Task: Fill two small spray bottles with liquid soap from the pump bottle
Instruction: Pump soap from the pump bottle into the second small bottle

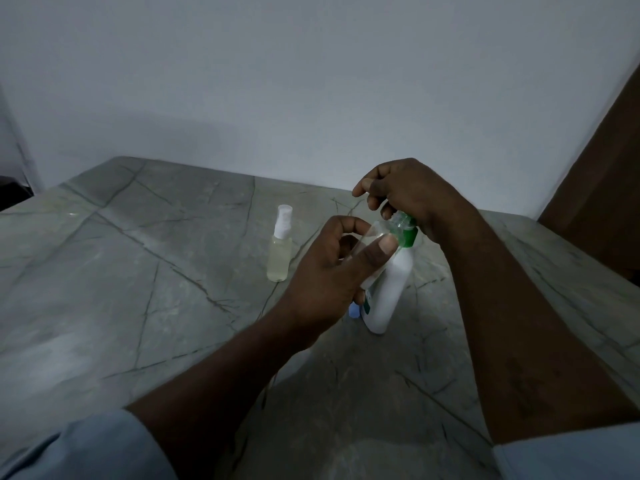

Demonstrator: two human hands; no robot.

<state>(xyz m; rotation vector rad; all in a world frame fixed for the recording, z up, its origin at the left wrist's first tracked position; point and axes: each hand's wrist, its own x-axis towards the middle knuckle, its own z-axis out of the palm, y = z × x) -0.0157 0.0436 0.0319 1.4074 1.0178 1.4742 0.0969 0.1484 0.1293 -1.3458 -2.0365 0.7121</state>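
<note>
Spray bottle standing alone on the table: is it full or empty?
Largely full: pale yellowish liquid shows through the spray bottle up to its shoulder, with the white spray top on.

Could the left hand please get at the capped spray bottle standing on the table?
Likely not yet: the left hand holds the clear bottle, though nothing stands between it and the capped spray bottle.

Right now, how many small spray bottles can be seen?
2. The capped spray bottle stands on the table, left of the pump bottle, holding pale liquid. The clear bottle, uncapped, is gripped by the left hand, mouth at the pump bottle's green head. None seems hidden.
</note>
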